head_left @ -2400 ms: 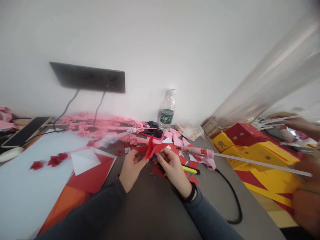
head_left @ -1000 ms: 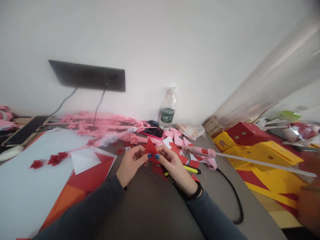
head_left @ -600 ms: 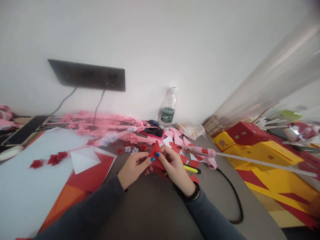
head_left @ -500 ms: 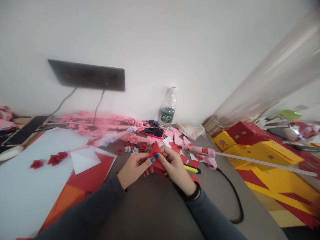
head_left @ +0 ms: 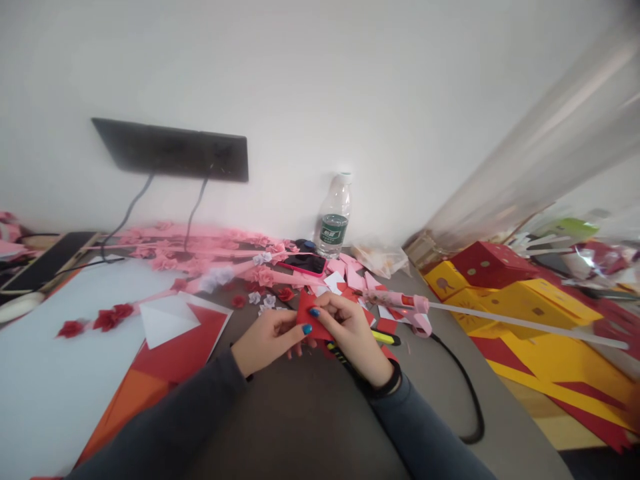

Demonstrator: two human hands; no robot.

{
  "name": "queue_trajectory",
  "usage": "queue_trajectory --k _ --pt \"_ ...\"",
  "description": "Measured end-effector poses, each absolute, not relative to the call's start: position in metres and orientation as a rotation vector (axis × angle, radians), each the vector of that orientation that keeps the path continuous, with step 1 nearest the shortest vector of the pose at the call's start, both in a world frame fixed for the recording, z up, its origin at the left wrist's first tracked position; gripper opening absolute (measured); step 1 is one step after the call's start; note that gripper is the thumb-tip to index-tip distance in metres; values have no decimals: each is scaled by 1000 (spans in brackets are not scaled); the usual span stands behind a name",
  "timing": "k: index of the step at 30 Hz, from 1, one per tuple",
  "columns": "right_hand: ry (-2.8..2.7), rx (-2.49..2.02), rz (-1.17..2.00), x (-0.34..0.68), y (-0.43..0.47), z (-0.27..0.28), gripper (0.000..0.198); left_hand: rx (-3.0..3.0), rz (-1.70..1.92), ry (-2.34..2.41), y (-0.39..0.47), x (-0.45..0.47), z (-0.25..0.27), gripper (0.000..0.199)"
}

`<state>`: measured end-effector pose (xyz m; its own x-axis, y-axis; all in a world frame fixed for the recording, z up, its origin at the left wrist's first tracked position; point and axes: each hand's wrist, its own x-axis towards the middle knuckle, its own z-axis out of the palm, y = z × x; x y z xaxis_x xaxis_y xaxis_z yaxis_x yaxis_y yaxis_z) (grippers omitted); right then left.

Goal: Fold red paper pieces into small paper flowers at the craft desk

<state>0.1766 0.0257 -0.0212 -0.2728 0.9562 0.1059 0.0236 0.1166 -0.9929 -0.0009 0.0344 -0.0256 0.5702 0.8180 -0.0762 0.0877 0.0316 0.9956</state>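
Between my two hands is a small piece of red paper point(head_left: 306, 308), held over the grey table point(head_left: 295, 413). My left hand point(head_left: 273, 339) pinches its lower left side between thumb and fingers. From the other side, my right hand point(head_left: 350, 330) grips the paper with its thumb on the front face; the fingers behind it are partly hidden. A yellow and black utility knife point(head_left: 385, 337) lies beside and partly under my right wrist. Right of that hand rests a pink glue gun point(head_left: 400, 301) with a long white glue stick in its back.
A water bottle point(head_left: 334, 223) stands against the wall. Pink paper flower branches point(head_left: 200, 250) and a phone point(head_left: 303, 263) lie at the back. White sheets point(head_left: 55, 360) and red paper point(head_left: 175, 357) are at left, yellow and red boxes point(head_left: 535, 307) at right. The glue gun's black cord point(head_left: 470, 387) curves along the table.
The red paper showed a pointed tip upward before; now its top looks flat and squarish. Both hands stay in nearly the same place, still gripping it. The view has shifted slightly.
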Motion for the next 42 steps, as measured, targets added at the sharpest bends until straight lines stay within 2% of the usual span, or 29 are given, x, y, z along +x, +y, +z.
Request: queue_trajectory --k 9,16,19,23,28,33,37,42 --pt "-1844 -1052 1102 175 24 -21 37 1469 372 754 33 -4 -32 36" --pt "-1643 -984 1135 178 30 -23 43 1510 210 620 32 -7 -26 40" --pt "-1535 -968 1175 179 31 -21 42 1475 300 681 33 -6 -27 40" --pt "-1676 -1032 1206 176 27 -18 36 1471 375 746 34 -5 -30 41" --pt "-1606 -1045 1108 177 27 -19 41 1441 385 738 34 -5 -28 37" --pt "-1444 -1070 999 180 30 -20 43 1457 875 1037 36 -6 -23 32" --pt "-1389 -1041 1109 176 30 -21 37 1429 1162 1207 38 -6 -20 33" --pt "-1358 -1054 1237 178 31 -24 32 1362 1068 1013 35 1 -23 26"
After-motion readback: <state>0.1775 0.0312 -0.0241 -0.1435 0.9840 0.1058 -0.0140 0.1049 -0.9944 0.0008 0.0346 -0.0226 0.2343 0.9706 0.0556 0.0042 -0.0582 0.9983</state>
